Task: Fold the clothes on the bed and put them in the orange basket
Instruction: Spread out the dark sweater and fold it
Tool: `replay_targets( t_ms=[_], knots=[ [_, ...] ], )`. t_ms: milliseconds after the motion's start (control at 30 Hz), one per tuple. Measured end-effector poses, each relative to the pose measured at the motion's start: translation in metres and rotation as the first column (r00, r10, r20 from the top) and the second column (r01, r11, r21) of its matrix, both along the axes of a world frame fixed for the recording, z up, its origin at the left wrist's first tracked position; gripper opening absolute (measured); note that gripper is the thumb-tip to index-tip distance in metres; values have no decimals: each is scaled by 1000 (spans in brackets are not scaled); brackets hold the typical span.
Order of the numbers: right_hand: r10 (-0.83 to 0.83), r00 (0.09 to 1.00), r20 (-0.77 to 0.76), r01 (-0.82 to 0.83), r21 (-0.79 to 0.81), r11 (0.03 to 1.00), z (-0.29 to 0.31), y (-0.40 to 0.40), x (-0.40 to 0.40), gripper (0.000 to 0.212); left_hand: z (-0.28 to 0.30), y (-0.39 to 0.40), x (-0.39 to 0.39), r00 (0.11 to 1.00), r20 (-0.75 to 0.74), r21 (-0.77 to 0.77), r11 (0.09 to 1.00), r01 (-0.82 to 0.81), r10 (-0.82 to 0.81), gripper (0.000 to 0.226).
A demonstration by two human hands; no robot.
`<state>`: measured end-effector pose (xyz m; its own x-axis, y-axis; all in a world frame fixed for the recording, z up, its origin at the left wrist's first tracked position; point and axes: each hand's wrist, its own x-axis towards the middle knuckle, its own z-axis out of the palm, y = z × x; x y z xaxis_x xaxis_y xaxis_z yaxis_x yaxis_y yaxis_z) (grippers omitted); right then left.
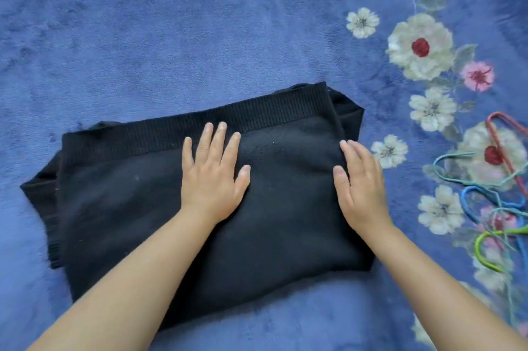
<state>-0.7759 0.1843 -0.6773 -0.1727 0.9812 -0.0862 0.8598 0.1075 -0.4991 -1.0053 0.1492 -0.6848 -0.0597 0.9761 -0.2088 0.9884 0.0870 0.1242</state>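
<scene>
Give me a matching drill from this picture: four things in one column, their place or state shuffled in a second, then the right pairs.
Things:
1. black sweater
2. left hand
3. right hand
4. hangers

Places or states:
A. flat on the garment's middle, fingers spread
B. piled loose at the right edge of the blanket
C. partly folded, ribbed band at the far edge
D. resting on the garment's right edge

Pairs: 1-C, 2-A, 3-D, 4-B
</scene>
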Motion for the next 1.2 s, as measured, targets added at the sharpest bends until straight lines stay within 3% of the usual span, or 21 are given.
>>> replay_targets(
  t_ms=[67,133,233,300,400,433,533,700,867,933,1000,1100,1200],
  knots=[
    [-181,953,-242,142,-170,975,14,8,10,41,2,0,1,1000,13,-34,999,-14,14,63],
    [-295,916,-273,181,-374,910,19,9,20,16,3,1,4,999,6,-73,997,-35,35,69],
    [-327,896,-302,31,-690,723,18,2,37,35,6,2,10,996,-66,-86,994,-62,56,72],
    [-266,914,-306,-112,-822,558,20,1,48,46,9,3,12,991,-124,-161,985,-67,47,63],
    [53,969,-242,-246,-911,330,25,2,55,10,12,5,15,987,-150,-220,971,-88,55,61],
    [134,969,-210,-241,-924,298,26,2,56,11,15,6,16,986,-157,-228,969,-92,57,61],
    [121,961,-248,-272,-926,262,24,3,66,14,19,5,19,985,-162,-255,961,-108,68,60],
    [-160,848,-506,-441,-839,317,23,2,81,32,24,5,12,990,-7,-306,942,-137,141,61],
    [-180,857,-483,-437,-866,244,18,-5,78,42,32,10,18,988,-20,-362,920,-148,151,61],
    [-164,865,-474,-438,-874,212,17,-1,76,44,41,17,25,988,-22,-294,944,-151,151,59],
    [-257,858,-445,-413,-895,170,17,7,75,42,50,26,36,998,60,-149,989,18,-10,51],
    [-281,885,-371,-336,-927,164,14,13,72,38,54,47,56,949,59,53,950,306,-309,50],
    [-316,881,-351,-300,-933,198,8,11,73,52,61,85,88,882,11,-75,880,470,-470,50]
  ],
)
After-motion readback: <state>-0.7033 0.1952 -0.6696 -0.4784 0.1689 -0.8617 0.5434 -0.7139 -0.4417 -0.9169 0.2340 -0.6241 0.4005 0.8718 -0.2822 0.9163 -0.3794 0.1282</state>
